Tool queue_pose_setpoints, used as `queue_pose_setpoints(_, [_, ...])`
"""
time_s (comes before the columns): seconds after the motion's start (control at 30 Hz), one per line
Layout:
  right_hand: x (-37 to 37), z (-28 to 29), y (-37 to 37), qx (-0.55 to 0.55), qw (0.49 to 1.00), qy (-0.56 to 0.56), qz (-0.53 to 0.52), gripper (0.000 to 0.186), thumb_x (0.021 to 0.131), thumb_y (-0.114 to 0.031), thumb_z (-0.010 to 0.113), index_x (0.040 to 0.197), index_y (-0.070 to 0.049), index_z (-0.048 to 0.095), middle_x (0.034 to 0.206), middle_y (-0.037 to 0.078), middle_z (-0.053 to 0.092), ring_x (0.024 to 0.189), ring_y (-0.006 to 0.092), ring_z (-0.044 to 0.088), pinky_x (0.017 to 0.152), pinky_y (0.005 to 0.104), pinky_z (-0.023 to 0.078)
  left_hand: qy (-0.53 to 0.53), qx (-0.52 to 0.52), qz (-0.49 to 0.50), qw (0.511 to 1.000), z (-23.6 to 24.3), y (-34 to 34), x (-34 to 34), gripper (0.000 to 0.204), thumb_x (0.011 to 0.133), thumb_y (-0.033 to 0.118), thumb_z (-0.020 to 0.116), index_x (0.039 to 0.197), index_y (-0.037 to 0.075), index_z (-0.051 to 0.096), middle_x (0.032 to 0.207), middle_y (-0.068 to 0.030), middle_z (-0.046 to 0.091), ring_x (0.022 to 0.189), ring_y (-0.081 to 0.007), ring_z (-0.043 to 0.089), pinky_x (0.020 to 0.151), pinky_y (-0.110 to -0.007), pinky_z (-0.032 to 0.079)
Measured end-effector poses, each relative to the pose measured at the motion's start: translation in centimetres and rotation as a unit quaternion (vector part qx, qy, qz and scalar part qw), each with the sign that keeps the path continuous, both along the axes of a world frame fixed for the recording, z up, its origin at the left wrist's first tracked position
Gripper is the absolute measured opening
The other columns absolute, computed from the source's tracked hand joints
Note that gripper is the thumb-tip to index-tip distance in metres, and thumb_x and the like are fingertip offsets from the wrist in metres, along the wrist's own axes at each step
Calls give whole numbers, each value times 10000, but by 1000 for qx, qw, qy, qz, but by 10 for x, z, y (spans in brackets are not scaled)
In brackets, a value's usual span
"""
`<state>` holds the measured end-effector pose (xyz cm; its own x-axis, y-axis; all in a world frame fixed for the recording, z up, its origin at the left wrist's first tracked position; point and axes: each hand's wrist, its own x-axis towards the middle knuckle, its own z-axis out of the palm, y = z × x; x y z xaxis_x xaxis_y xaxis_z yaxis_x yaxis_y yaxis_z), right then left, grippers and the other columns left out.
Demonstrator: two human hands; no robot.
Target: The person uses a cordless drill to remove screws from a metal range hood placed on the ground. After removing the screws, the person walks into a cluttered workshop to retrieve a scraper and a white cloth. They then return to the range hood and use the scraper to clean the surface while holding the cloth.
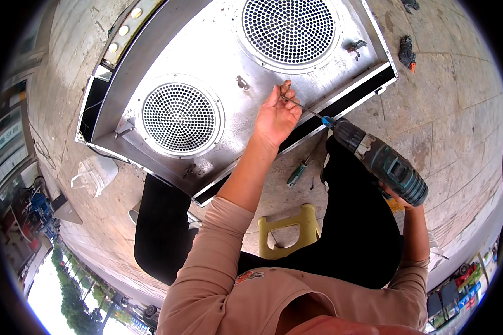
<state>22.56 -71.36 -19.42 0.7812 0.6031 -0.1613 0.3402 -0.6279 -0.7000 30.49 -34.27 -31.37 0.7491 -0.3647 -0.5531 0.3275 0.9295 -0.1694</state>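
At the far left edge of the frame, shopfront signs (5, 139) are seen as upright panels in white and blue, too bent and small to be told further. Just right of them, at left centre, a crumpled clear plastic bag (95, 174) lies on the paved ground (458, 111).

The upper middle of the frame is filled by a large sheet-metal panel (229, 117), lying flat, with two round perforated grilles (179, 117) set into it. It is judged stiff but thin, awkward and fairly heavy, with sharp edges; it would best be taken by its folded rim.

At centre, the left hand (276, 117) is laid on the panel, its fingertips pinched round the long thin bit (302, 105) near its tip, steadying it against the metal. Below, a green-handled screwdriver (297, 174) lies on the ground, and a yellow plastic stool (288, 231) stands between the legs.

At centre right, a cordless drill (383, 164) is gripped at its handle by the right hand (399, 195), fingers clenched round it. The drill is judged dense and rigid, its rubbery handle offering a sure hold.

At upper right, a dark glove (407, 54) with an orange tip lies on the paving.
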Motion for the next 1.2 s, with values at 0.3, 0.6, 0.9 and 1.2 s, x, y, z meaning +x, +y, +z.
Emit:
queue_pose_setpoints(0.3, [11,24,29,64,948,238,-200,346,694,-198,814,958,-53,643,869,37,636,790,168,609,732,309,486,9,-43,30,999,1,-6,2,236,986,266,492,1073,87,618,859,-2,492,724,-127,434,653,-251,414])
queue_pose_setpoints(0.6, [19,36,38,21,935,296,-196,379,716,-189,764,1034,-52,612,980,63,588,918,200,547,817,318,430,10,-51,38,998,1,-11,4,248,1002,279,460,1063,97,616,852,0,501,727,-125,445,664,-255,429])
queue_pose_setpoints(0.9, [8,22,28,6,932,302,-202,474,729,-154,752,1152,-52,563,1149,116,564,1075,252,523,936,358,406,47,40,11,998,2,-27,12,284,1016,306,439,1069,70,589,842,6,498,705,-118,431,644,-239,414])
queue_pose_setpoints(1.2, [9,24,31,12,960,195,-202,243,814,-65,671,1056,-73,651,1035,119,646,980,346,577,883,434,434,101,134,-87,982,-6,-67,28,424,951,401,574,1047,-11,594,775,-8,465,638,-99,407,594,-230,381])
